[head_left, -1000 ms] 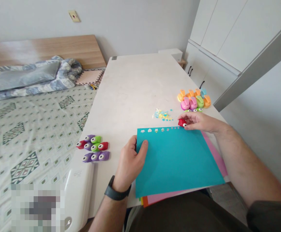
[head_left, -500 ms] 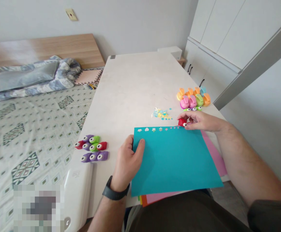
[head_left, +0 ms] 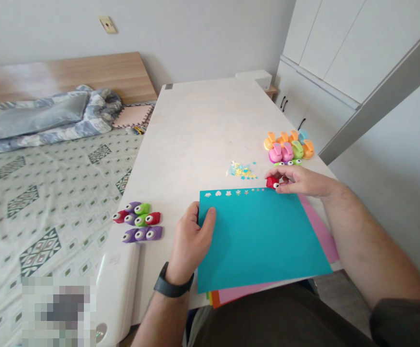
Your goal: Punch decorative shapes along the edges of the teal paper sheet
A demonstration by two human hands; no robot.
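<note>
A teal sheet of paper (head_left: 264,236) lies at the table's near edge, with a row of small punched shapes along its far edge. My left hand (head_left: 195,236) grips the sheet's left edge, thumb on top and fingers beneath. Between the fingers and thumb of my right hand (head_left: 292,180) is a small red craft punch (head_left: 272,182), at the sheet's far edge toward the right. Whether the paper sits in its slot is hard to make out. Beyond the sheet lies a small heap of yellow and blue paper cutouts (head_left: 241,169).
Several purple, green and red craft punches (head_left: 141,220) stand at the left on the white table (head_left: 195,130). Larger orange, pink and green punches (head_left: 289,146) are grouped at the right edge. Pink paper (head_left: 320,229) shows beneath the teal sheet. A bed (head_left: 58,193) is at the left.
The teal sheet has shifted slightly to the left along its punched edge. Both hands stay almost where they were, still holding the paper and the red punch.
</note>
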